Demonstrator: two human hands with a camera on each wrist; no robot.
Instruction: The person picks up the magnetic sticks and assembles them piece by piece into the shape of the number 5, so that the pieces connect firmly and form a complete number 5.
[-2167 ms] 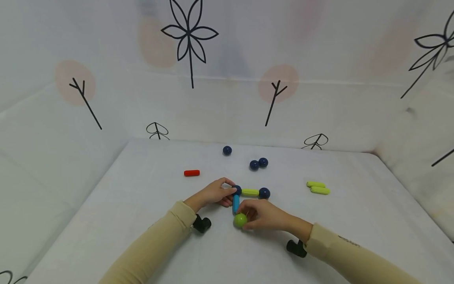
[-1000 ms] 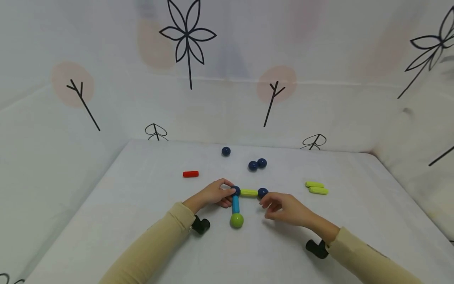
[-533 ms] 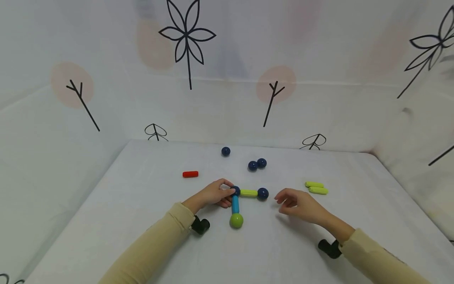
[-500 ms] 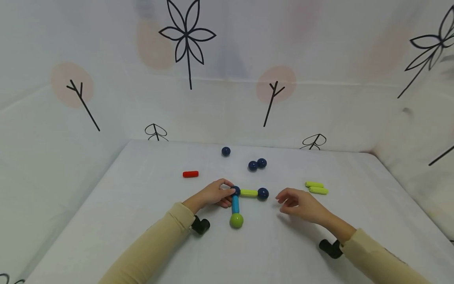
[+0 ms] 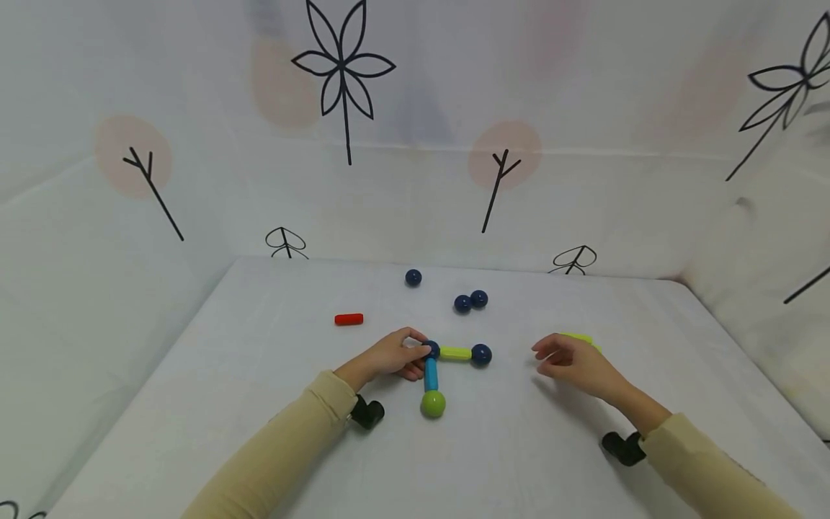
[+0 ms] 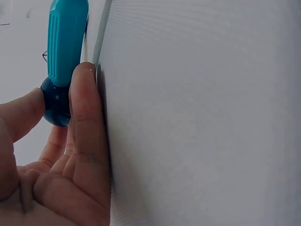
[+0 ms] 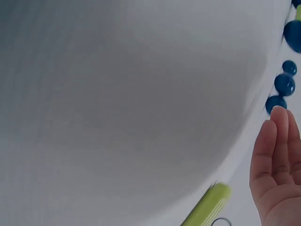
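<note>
My left hand (image 5: 393, 353) pinches a dark blue ball (image 5: 432, 350) between thumb and fingers. From that ball a yellow-green stick (image 5: 456, 354) runs right to another dark blue ball (image 5: 481, 355). A blue stick (image 5: 431, 375) runs toward me from it, with a green ball (image 5: 433, 404) at its near end. In the left wrist view, thumb and fingers hold the ball (image 6: 55, 101) under the ribbed stick (image 6: 67, 40). My right hand (image 5: 577, 364) hovers empty, fingers loosely bent, in front of two loose yellow-green sticks (image 5: 577, 337), partly hiding them.
A red stick (image 5: 349, 319) lies at the back left. Behind the joined pieces sit a single dark blue ball (image 5: 413, 277) and a touching pair of dark blue balls (image 5: 463, 303). Printed white cloth (image 5: 415, 202) hangs around the back and sides of the table.
My right hand let go of the green ball, now against the blue stick's end, and moved right toward the loose yellow-green sticks. My left hand kept its hold on the dark blue ball.
</note>
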